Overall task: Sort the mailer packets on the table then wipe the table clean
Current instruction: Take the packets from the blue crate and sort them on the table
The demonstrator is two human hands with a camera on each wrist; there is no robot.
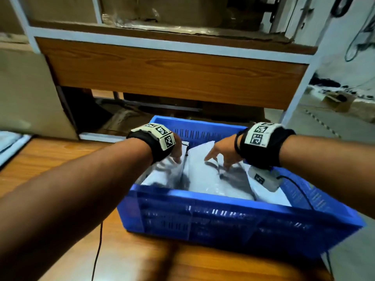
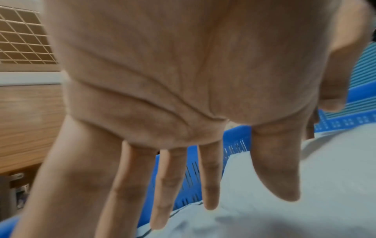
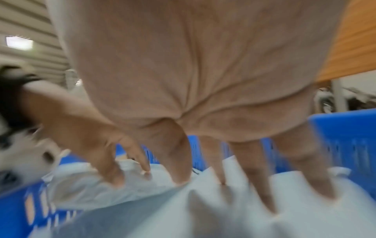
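Observation:
A blue plastic crate (image 1: pixel 203 209) stands on the wooden table (image 1: pixel 50 159), filled with grey-white mailer packets (image 1: pixel 203 175). Both hands reach down into it. My left hand (image 1: pixel 176 153) hovers at the crate's left side with straight, spread fingers (image 2: pixel 209 185) just above a packet (image 2: pixel 284 217). My right hand (image 1: pixel 219 157) is spread over the middle packet, its fingertips (image 3: pixel 262 193) pressing down onto the plastic (image 3: pixel 203 217). Neither hand curls round a packet. In the right wrist view the left hand (image 3: pixel 114 157) also touches a packet near the crate's far wall.
A wood-panelled shelf unit (image 1: pixel 172 74) with a white frame stands right behind the crate. Something pale (image 1: pixel 10 145) sits at the table's left edge. Floor with a cardboard box (image 1: pixel 338 102) lies to the right. A black cable (image 1: pixel 99 246) hangs over the table's near part.

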